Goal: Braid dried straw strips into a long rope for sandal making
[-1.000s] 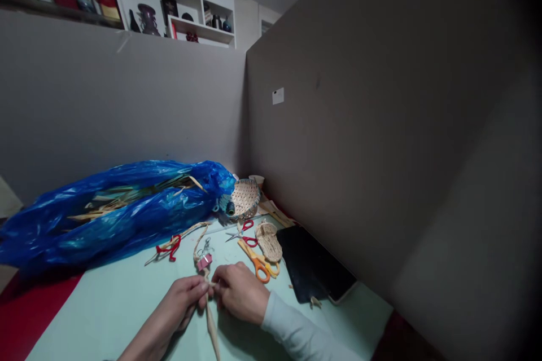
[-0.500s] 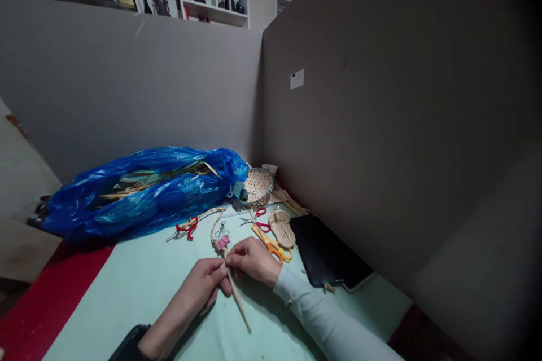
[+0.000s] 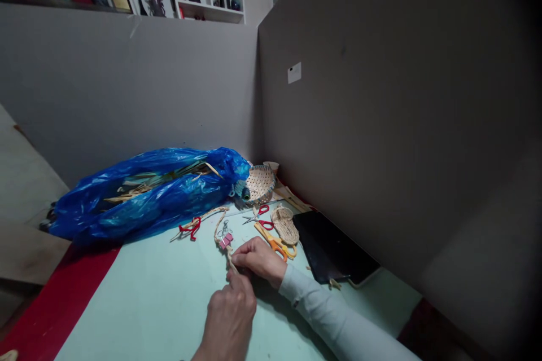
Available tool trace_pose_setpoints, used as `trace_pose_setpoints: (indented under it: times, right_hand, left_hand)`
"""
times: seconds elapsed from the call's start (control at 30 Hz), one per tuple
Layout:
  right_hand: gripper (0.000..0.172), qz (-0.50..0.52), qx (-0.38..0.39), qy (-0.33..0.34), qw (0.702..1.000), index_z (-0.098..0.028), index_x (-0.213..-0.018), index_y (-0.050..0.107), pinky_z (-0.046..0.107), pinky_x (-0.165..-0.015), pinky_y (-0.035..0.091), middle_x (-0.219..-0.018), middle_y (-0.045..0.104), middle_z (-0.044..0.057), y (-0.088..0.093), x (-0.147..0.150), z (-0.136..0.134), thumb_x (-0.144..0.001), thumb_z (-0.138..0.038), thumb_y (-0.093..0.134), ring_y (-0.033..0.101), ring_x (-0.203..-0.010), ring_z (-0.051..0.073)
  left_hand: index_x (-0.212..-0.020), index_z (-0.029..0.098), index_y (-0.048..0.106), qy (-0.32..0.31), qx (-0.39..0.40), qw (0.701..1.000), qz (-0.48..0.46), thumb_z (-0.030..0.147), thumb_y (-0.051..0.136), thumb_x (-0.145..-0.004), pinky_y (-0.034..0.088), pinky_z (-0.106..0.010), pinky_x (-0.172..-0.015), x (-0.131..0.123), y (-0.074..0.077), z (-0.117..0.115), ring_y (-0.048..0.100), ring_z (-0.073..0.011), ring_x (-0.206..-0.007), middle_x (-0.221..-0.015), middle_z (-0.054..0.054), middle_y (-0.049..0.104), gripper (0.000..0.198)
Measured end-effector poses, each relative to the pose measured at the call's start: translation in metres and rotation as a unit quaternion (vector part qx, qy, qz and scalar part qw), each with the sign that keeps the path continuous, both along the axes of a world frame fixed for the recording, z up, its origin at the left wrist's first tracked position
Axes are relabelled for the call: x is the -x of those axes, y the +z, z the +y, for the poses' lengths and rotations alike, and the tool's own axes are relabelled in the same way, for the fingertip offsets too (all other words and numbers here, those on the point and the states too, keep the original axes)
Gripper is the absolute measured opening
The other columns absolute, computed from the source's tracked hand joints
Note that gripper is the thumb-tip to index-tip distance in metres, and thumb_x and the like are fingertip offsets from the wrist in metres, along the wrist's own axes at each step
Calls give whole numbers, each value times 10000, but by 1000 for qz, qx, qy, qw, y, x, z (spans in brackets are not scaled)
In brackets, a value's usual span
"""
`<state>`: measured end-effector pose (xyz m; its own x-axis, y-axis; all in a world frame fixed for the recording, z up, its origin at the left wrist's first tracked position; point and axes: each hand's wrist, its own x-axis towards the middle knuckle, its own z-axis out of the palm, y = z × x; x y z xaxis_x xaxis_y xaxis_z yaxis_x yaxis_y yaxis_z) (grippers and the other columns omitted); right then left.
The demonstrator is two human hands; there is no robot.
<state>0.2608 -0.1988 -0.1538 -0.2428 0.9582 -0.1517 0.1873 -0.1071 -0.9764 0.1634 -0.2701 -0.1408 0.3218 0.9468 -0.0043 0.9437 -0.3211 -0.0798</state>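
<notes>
A braided straw cord point(image 3: 221, 220) runs down the middle of the green tabletop, with a pink binder clip point(image 3: 226, 241) clamped on it. Just below the clip, my right hand point(image 3: 261, 261) pinches the braid between thumb and fingertips. My left hand point(image 3: 231, 310) is closed on the straw's lower end, its back turned up, so the strands under it are mostly hidden. Right of my right hand lie orange-handled scissors point(image 3: 278, 246) and a small woven straw sole shape point(image 3: 285, 225). Red-handled scissors point(image 3: 264, 218) rest open behind them.
A blue plastic bag point(image 3: 148, 197) holding dry straw fills the back left. Beside it sits a woven basket point(image 3: 261, 181). Red cord point(image 3: 192, 228) lies before the bag. A black tablet point(image 3: 330, 245) lies at the right, near a grey partition point(image 3: 381, 124).
My left hand has swung right and turned over, its back now facing up; the long straw end that stuck out toward me is covered. My right hand keeps its pinch.
</notes>
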Motion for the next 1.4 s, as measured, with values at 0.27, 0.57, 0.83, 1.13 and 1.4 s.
trace_pose_setpoints:
  times: [0.27, 0.57, 0.83, 1.13, 1.4]
  right_hand:
    - [118, 47, 21, 13, 999, -131, -589, 674, 196, -453, 267, -466, 516, -44, 4, -2, -3, -692, -176, 636, 363, -444, 66]
    - [157, 120, 80, 34, 989, -132, -621, 630, 193, -434, 248, -552, 577, -24, 14, -3, -7, -756, -181, 567, 367, -434, 60]
    - [164, 48, 36, 43, 997, -141, -720, 676, 201, -477, 314, -539, 575, -40, 7, -2, -8, -790, -167, 530, 395, -453, 81]
    - [222, -299, -174, 6, 938, -152, -813, 715, 295, -657, 405, -768, 722, 117, 20, 0, -25, -809, -209, 500, 654, -797, 253]
    - [280, -402, -220, -10, 889, -160, -883, 719, 362, -641, 420, -853, 713, 169, 26, 1, -31, -802, -274, 476, 665, -799, 316]
  left_hand:
    - [-658, 182, 674, 66, 31, 954, -291, 301, 558, -806, 408, -347, -629, 40, 8, 19, 639, -288, -692, -702, -113, 694, 223]
    - [-774, 149, 609, 155, 329, 620, -696, 496, 690, -671, 515, -316, -739, 48, 17, 53, 623, -173, -668, -677, -50, 668, 370]
    - [-705, 179, 516, 154, 323, 638, -682, 433, 722, -605, 112, -150, -360, 44, -5, 51, 247, -10, -362, -497, 91, 455, 342]
    - [-537, 214, 475, 157, 212, 755, -600, 567, 622, -625, 129, -187, -351, 47, -28, 60, 239, -53, -333, -366, 92, 354, 392]
    - [-488, 217, 423, 148, 235, 747, -604, 592, 656, -631, 115, -196, -376, 57, -43, 67, 225, -44, -321, -362, 91, 347, 464]
